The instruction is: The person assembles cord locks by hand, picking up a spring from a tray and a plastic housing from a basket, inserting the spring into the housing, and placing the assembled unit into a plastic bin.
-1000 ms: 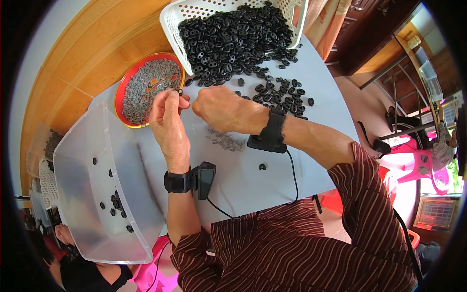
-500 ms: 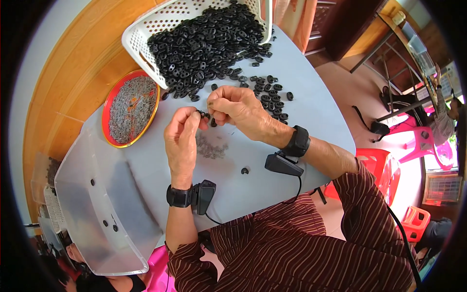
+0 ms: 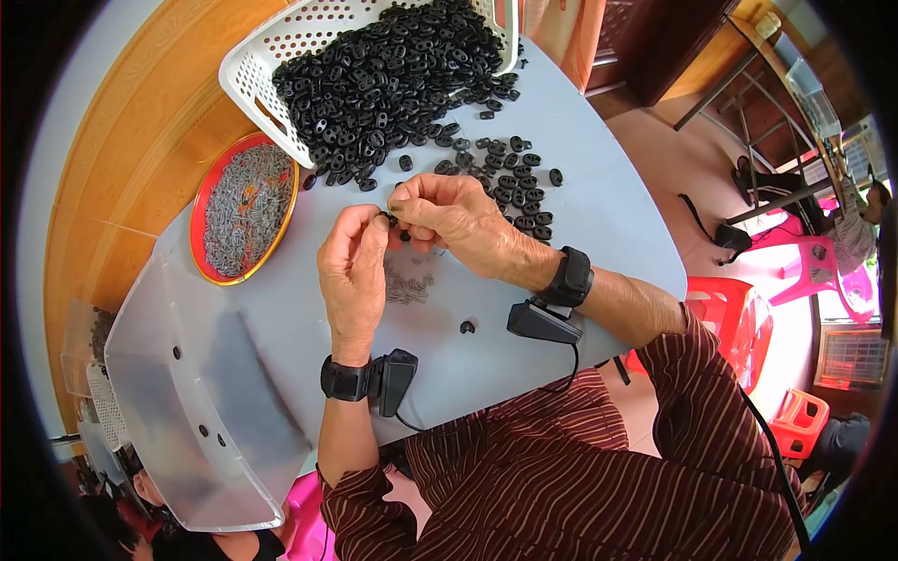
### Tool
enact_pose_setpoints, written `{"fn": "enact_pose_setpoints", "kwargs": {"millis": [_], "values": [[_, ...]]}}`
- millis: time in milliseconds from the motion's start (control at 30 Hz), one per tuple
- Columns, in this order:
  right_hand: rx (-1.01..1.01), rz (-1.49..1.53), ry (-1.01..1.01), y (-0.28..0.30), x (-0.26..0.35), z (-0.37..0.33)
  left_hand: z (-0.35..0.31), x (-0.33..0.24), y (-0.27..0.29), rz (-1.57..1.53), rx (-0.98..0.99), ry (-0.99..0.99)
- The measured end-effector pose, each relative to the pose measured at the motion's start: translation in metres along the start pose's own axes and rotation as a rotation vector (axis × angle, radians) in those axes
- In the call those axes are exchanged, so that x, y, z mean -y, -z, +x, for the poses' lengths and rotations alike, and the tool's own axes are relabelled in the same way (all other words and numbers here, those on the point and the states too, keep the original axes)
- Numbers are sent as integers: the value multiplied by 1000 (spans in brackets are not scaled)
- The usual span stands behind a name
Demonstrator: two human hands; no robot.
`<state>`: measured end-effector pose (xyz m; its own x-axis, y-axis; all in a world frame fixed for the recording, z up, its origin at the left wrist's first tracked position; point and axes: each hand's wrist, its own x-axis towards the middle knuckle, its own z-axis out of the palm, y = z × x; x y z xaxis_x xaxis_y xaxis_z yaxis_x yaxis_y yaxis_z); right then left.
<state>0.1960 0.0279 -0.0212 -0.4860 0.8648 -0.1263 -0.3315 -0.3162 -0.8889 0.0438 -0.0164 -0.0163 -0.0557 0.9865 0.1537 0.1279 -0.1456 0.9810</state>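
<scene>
Over the middle of the grey table (image 3: 486, 374), my two hands meet fingertip to fingertip. My left hand (image 3: 354, 266) pinches a small black plastic piece (image 3: 390, 220) between thumb and forefinger. My right hand (image 3: 454, 220) is closed with thumb and finger pressed together against that piece; anything in its pinch is too small to make out. Below the hands lies a small pile of thin grey metal pins (image 3: 409, 287). Several black oval two-hole pieces (image 3: 522, 196) are scattered just beyond my right hand. A lone black piece (image 3: 468, 327) rests nearer to me.
A white perforated basket (image 3: 248, 79) tips out a heap of black pieces (image 3: 374, 84) at the back. To the left stands a red bowl (image 3: 198, 224) of grey pins. A clear plastic bin (image 3: 206, 374) sits at the left edge, with few black pieces in it. Other people sit nearby.
My right hand has come slightly closer to the left, so the fingertips now meet at the black piece. The view has shifted a little.
</scene>
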Motion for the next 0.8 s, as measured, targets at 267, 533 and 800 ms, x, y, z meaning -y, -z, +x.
{"fn": "enact_pose_setpoints", "kwargs": {"millis": [267, 533, 800], "values": [[5, 28, -7, 1, -1, -1, 1, 2, -4, 64, -30, -116], [4, 45, -13, 0, -1, -2, -1, 0, -4, 110, -47, -126], [-18, -81, 20, 0, 3, -3, -1, -2, -5, 107, -49, -129]]}}
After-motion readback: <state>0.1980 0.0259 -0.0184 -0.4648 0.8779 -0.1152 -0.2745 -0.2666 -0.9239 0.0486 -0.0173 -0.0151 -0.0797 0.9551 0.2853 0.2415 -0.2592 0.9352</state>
